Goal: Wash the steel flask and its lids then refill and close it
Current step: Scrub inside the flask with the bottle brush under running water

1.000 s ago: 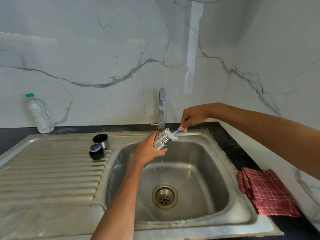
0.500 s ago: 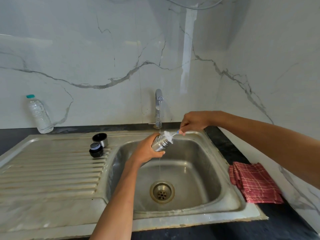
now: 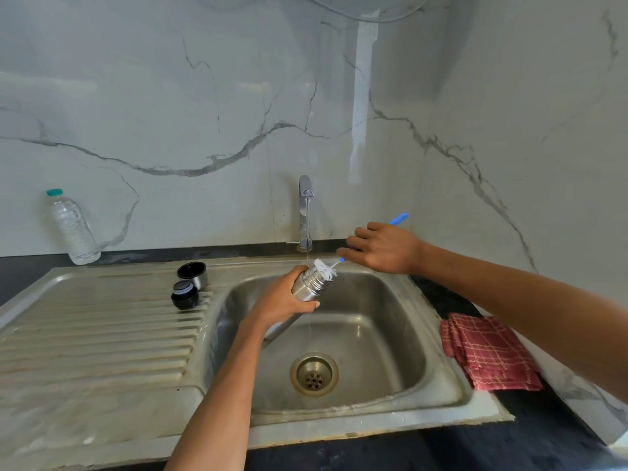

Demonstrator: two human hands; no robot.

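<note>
White marble-look wall panels [image 3: 204, 107] with grey veining; two walls meet in a corner at right, vertical seam visible. Glossy finish, soft pale reflections. Dark countertop [image 3: 530, 433] runs along the wall base. Stainless sink unit [image 3: 441, 399] set into it: ribbed drainboard [image 3: 95, 338] at left, basin with round drain [image 3: 314, 373] at right. Chrome tap [image 3: 304, 212] at the back wall, thin stream running. Light even, diffuse.
</note>
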